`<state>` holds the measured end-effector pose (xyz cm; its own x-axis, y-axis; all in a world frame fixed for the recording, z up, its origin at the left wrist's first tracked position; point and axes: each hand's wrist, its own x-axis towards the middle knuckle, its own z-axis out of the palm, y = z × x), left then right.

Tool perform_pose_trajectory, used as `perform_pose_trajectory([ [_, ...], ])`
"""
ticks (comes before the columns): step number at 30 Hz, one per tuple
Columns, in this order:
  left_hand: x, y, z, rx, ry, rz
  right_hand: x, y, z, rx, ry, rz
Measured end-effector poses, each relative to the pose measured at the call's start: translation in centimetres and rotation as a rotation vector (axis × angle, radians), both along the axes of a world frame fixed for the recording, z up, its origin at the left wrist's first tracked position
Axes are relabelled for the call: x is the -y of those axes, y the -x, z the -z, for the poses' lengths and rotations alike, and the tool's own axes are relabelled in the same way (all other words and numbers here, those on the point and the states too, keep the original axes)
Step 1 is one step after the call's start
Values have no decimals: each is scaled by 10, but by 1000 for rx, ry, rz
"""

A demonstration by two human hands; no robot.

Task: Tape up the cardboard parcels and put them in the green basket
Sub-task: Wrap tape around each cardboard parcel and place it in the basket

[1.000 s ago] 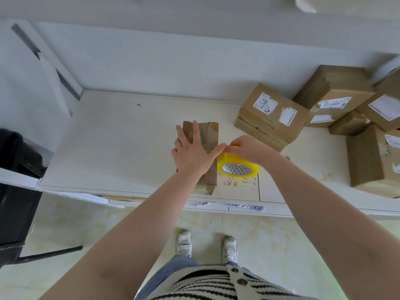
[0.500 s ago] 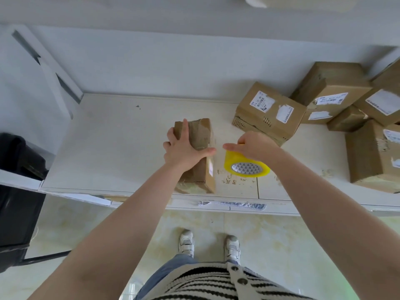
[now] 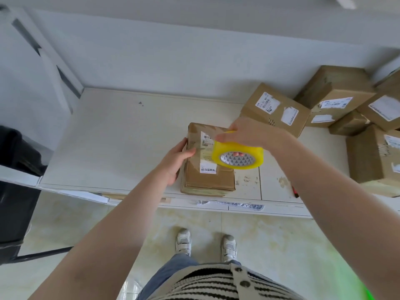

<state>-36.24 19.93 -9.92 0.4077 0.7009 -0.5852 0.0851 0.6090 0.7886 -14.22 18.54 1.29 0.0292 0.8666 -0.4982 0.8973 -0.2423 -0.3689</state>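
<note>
Your left hand holds the left edge of the parcel, thumb lying on its top face and fingers wrapped down its side. Your right hand grips the yellow tape roll, fingers curled through its core, holding it just above the parcel's right side. The parcel lies flat near the front edge of the white table, labels facing up. More cardboard boxes are piled on the table's far right.
</note>
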Motion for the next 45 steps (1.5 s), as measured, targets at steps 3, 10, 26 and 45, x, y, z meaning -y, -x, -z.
perform_pose_trajectory([
  [3, 8, -1, 5, 25, 13, 22, -3, 19, 4, 32, -62, -1],
  [10, 13, 1, 14, 92, -49, -112, -10, 44, 4, 152, -129, -59],
  [26, 12, -3, 23, -64, -212, -61, 21, -31, 58, 239, 61, 65],
  [45, 25, -64, 9, -1212, -872, 393, 25, -40, 99, 4, 63, 181],
])
